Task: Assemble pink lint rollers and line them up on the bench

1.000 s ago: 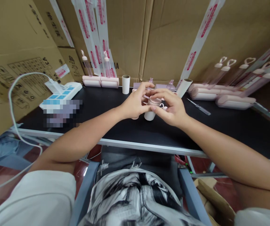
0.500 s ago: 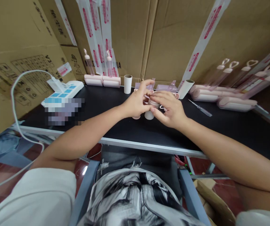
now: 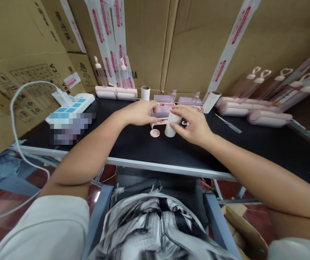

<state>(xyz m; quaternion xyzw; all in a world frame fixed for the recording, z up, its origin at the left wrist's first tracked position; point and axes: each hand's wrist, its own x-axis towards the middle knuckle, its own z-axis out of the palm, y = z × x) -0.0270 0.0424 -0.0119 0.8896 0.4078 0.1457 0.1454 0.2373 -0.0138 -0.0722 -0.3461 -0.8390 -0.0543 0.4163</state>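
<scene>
My right hand [image 3: 192,124] is closed round a white roll [image 3: 171,126] that stands upright on the black table [image 3: 133,144]. My left hand [image 3: 140,112] has its fingers curled on the left end of a pink tray-like part [image 3: 161,112] just behind the roll. A small pink round cap [image 3: 155,133] lies flat on the table, left of the roll and apart from both hands.
Two cardboard tubes [image 3: 145,92] [image 3: 211,100], pink roller cases [image 3: 115,94] [image 3: 268,118] and bagged rollers line the back against cardboard boxes. A screwdriver [image 3: 228,123] lies at right. A white power strip [image 3: 70,106] with cable sits at left.
My left hand let go of the roll and moved back and left onto the pink part. The pink cap now lies uncovered on the table. My right hand stays on the roll.
</scene>
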